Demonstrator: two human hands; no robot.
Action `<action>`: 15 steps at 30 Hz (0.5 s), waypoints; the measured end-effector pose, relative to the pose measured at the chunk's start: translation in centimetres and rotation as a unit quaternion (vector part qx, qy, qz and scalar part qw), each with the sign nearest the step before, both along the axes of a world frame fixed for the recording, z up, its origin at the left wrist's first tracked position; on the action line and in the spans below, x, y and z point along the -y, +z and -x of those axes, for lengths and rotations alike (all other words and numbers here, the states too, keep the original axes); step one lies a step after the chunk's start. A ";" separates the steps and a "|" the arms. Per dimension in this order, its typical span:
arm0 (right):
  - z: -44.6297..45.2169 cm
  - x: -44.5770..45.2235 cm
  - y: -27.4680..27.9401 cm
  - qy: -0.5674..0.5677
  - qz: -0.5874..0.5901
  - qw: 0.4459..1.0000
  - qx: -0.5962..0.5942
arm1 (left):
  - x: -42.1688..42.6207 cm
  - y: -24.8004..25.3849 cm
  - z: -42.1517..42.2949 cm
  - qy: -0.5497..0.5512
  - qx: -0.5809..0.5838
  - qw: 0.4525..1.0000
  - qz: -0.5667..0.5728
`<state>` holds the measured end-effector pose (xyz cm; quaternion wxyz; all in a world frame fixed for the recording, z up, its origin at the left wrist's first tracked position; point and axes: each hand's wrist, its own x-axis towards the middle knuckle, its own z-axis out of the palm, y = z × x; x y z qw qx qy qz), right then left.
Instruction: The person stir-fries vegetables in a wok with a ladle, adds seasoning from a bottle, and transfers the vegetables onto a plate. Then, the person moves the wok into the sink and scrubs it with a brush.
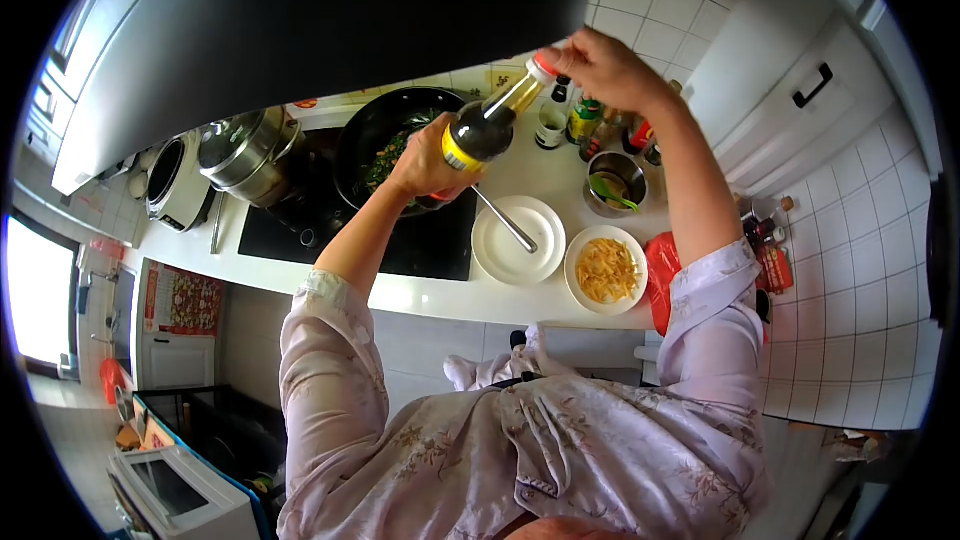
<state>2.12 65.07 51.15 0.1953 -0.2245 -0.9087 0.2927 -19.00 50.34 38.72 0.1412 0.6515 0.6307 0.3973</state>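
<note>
My left hand [432, 162] is wrapped round the lower body of a dark sauce bottle [482, 132] with a yellow label. The bottle is tilted, its neck up to the right. At its red cap [543, 66], the fingers of my right hand [598, 67] are closed. Behind my left hand, a black wok [355, 148] on the black cooktop [430, 249] holds chopped greens [383, 166]. A metal utensil [507, 219] slants out from near the wok over a white plate [500, 256]. To the right is a plate of yellow strips [607, 271].
A dark range hood [330, 20] hangs over the cooktop. Seasoning bottles [584, 121] and a metal pot [615, 183] with a green spoon stand at the back right. A red bag [660, 275] lies at the counter's right. A steel steamer [240, 155] and rice cooker [178, 182] stand left.
</note>
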 end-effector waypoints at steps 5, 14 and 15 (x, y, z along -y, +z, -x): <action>-2.1 -1.9 -0.4 -0.042 -0.080 0.994 -0.054 | -3.1 0.2 -2.3 -0.024 0.017 0.999 -0.021; -4.7 -3.2 -0.5 -0.141 -0.160 0.977 -0.030 | -7.6 -1.7 -6.6 -0.089 0.102 0.990 -0.043; -5.1 -3.2 -0.3 -0.102 -0.159 0.982 -0.028 | -7.9 -1.8 -6.9 -0.091 0.102 0.990 -0.043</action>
